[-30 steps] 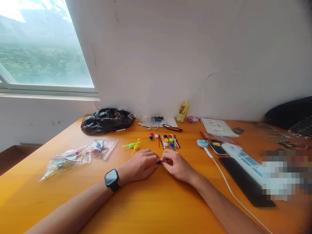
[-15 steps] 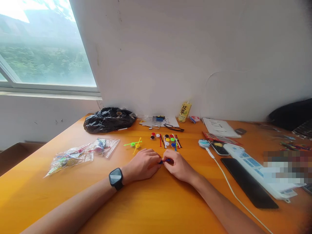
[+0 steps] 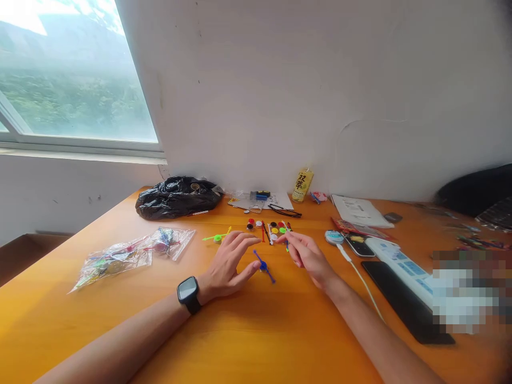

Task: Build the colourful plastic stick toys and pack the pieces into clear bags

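Observation:
My left hand point(image 3: 228, 261), with a dark smartwatch point(image 3: 188, 294) on its wrist, hovers over the orange table point(image 3: 256, 341) with its fingers spread and nothing in them. Just right of it a small blue disc on a blue stick point(image 3: 263, 265) lies on the table by itself. My right hand point(image 3: 304, 255) is lifted, fingers stretched toward a cluster of small coloured discs and sticks point(image 3: 272, 229); it holds nothing that I can see. A green and yellow stick piece point(image 3: 218, 237) lies beyond my left hand.
Two clear bags of coloured parts point(image 3: 132, 253) lie at the left, a black plastic bag point(image 3: 178, 197) by the wall. At the right are a white power strip point(image 3: 400, 264), a black phone point(image 3: 404, 298), a white cable point(image 3: 356, 274), papers point(image 3: 358, 209) and a yellow drink pouch point(image 3: 302, 184).
Both hands were pinched together on the blue piece; they have let go and moved apart. The blue disc and stick now lies alone on the table, and the right hand has reached forward.

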`<action>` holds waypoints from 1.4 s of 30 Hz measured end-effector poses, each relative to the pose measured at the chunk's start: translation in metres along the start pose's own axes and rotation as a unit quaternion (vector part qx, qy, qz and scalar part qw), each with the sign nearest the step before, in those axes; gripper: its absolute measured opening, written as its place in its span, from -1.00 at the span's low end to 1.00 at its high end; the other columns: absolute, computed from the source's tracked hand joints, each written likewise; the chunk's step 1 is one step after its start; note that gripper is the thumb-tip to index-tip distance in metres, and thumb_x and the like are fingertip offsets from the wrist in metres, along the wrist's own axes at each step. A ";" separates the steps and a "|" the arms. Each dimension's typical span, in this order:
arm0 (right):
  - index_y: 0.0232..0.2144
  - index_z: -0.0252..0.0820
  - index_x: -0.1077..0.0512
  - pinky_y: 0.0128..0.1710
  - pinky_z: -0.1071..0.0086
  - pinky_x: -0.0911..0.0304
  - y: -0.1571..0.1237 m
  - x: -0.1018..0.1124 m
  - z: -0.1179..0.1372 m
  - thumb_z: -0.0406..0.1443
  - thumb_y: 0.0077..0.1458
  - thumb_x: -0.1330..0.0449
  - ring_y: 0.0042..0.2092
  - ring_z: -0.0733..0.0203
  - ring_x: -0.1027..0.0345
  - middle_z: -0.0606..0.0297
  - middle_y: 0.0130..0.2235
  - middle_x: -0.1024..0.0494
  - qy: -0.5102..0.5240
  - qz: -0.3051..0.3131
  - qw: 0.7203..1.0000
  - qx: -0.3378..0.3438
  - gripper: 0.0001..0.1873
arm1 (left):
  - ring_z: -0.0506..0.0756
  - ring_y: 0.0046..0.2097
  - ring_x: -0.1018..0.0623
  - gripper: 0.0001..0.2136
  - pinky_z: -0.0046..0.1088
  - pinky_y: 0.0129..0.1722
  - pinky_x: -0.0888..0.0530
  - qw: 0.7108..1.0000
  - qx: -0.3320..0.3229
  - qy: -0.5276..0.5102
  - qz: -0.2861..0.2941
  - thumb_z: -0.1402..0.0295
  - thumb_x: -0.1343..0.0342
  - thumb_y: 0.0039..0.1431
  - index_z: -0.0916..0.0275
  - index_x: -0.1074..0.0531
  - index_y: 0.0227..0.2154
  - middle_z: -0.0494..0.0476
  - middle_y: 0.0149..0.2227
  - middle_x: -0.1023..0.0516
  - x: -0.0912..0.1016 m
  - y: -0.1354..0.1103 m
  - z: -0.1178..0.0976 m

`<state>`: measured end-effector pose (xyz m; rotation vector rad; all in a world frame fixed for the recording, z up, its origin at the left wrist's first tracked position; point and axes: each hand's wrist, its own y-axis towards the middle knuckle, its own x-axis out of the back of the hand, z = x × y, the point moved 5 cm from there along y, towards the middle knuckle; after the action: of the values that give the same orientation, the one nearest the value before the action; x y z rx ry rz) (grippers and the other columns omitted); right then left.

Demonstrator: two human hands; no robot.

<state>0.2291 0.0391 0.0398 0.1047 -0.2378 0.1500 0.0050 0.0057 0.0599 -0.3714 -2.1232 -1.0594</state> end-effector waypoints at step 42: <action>-0.05 -0.07 -0.53 0.07 0.22 -0.35 -0.016 -0.042 -0.004 -0.32 0.29 -0.20 0.03 0.06 -0.49 0.19 0.03 -0.61 -0.340 0.083 0.909 0.225 -0.79 | 0.19 -0.11 -0.55 -0.93 -0.25 -0.07 -0.49 0.994 0.036 0.073 0.068 0.35 -0.05 0.38 0.19 -0.40 -0.18 0.21 -0.18 -0.55 -0.029 0.000 0.014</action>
<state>0.1925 0.0180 0.0245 0.6038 -0.9127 0.3359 0.0183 0.0186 0.0333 -0.3866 -1.9700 -0.9017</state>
